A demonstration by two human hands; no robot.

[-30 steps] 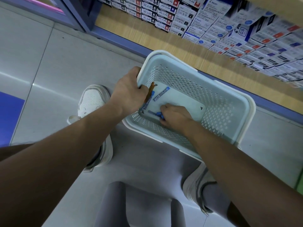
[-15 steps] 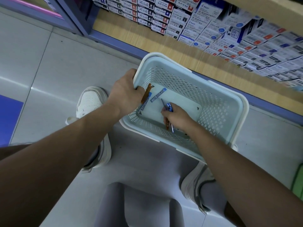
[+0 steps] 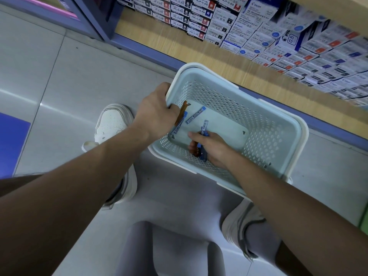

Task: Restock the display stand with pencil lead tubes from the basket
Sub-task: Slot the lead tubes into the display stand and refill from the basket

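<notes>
Our left hand [image 3: 157, 113] grips the pale-blue perforated plastic basket [image 3: 278, 124]. Our right hand [image 3: 214, 149] clutches blue pencil lead tubes [image 3: 205, 125].

Ahead of you, a wooden shelf [image 3: 179, 42] carries tight rows of small printed boxes [image 3: 249, 30] in white, black and blue, with a bare strip of wood in front of them. A blue-grey kick strip [image 3: 151, 54] runs along its foot. Pale grey floor tiles [image 3: 49, 76] spread below, with a blue patch [image 3: 10, 140] at the far left. Your left white shoe [image 3: 111, 124] and right shoe [image 3: 239, 222] stand on the tiles, grey trousers [image 3: 169, 226] between them.
</notes>
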